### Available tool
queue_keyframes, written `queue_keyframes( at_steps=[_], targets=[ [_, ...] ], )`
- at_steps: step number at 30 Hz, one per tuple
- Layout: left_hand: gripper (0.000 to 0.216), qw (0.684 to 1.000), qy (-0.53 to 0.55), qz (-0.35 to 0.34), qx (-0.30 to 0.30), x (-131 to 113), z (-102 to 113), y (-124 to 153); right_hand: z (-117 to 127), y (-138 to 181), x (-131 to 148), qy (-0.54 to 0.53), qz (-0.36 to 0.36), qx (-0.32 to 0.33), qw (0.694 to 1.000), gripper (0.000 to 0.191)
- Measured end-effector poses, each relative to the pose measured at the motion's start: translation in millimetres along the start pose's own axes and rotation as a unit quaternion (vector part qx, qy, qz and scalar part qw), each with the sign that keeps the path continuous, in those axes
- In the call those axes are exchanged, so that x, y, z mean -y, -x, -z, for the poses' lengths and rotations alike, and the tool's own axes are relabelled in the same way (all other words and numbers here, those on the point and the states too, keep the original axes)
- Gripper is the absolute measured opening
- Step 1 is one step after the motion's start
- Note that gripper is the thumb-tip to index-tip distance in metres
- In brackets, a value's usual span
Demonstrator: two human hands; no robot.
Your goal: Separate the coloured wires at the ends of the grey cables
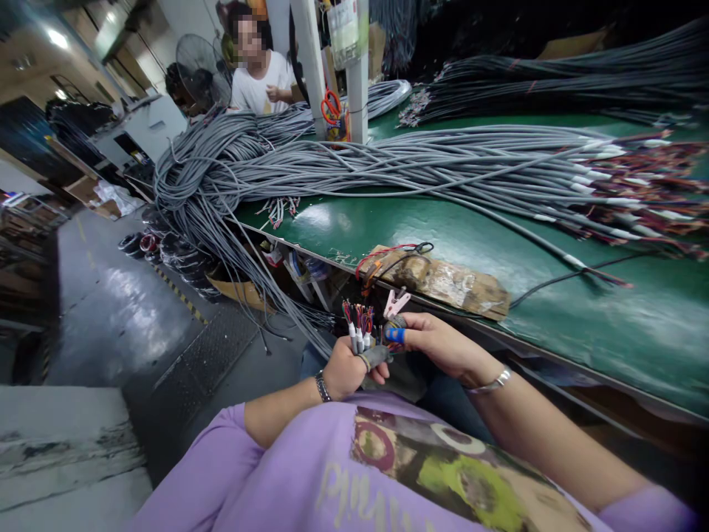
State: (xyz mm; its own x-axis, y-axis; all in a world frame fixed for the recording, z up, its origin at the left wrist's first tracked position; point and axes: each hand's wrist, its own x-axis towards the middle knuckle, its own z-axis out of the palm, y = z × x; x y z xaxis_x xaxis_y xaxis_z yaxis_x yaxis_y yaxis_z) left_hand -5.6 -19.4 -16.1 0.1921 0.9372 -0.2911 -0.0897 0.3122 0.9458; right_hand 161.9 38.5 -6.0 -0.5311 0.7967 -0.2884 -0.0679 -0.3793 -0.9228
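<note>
In my left hand [346,369] is a small bunch of grey cables [354,341], gripped with the ends pointing up. White sleeves ring these ends, and thin coloured wires [359,316] fan out above them. My right hand [429,340] is closed just to the right, thumb and finger pressed together at thin wires [394,347] between the hands; the exact pinch is partly hidden. Grey covers wrap a fingertip on each hand, and a blue band circles my right thumb. A pale pink clip [396,303] stands right above my right fingertips, by the table edge.
Long grey cables [332,166] lie across the green table [554,295], their stripped ends at the right; some hang off the left edge. A taped cardboard piece [454,284] with leads lies near the front edge. Behind a white post [357,89] is another person [260,81].
</note>
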Motion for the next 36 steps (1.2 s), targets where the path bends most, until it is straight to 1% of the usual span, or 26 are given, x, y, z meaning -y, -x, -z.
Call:
queue_keyframes(
  at_steps=[4,6,9,11,14,17,21,25,27,32,36],
  targets=[
    [0.046,0.997,-0.029,0.038,0.053,-5,-1,1,-8,2,2,0.046,0.026,0.035,0.998,0.031],
    [0.045,0.996,-0.033,0.055,0.065,-6,-1,0,-9,4,2,0.054,0.031,0.045,0.997,0.032],
    [0.044,0.998,-0.013,0.046,0.04,-2,0,-1,-4,6,0,0.027,0.036,0.017,0.999,0.036],
    [0.044,0.999,0.01,0.027,0.015,0,1,-3,2,8,-4,-0.003,0.023,0.004,1.0,0.038],
    [0.044,0.999,0.033,0.004,-0.014,1,1,-4,8,12,-10,-0.04,-0.005,0.011,0.999,0.038],
    [0.046,0.999,0.033,-0.002,-0.021,1,0,-4,3,14,-12,-0.052,-0.003,0.006,0.999,0.037],
    [0.049,1.0,0.008,0.02,-0.003,1,-2,-3,-12,13,-10,-0.035,0.03,-0.031,0.998,0.037],
    [0.048,0.999,-0.008,0.027,0.026,3,1,-2,-20,11,-6,0.008,0.053,-0.037,0.998,0.037],
    [0.047,1.0,0.004,0.019,0.014,3,2,-2,-21,11,-5,0.013,0.056,-0.037,0.998,0.037],
    [0.045,0.998,0.042,-0.003,-0.04,3,1,-3,-20,11,-7,0.013,0.059,-0.059,0.996,0.037],
    [0.046,0.997,0.058,-0.009,-0.053,1,-1,-5,-20,11,-8,0.003,0.055,-0.077,0.995,0.039]
  ],
)
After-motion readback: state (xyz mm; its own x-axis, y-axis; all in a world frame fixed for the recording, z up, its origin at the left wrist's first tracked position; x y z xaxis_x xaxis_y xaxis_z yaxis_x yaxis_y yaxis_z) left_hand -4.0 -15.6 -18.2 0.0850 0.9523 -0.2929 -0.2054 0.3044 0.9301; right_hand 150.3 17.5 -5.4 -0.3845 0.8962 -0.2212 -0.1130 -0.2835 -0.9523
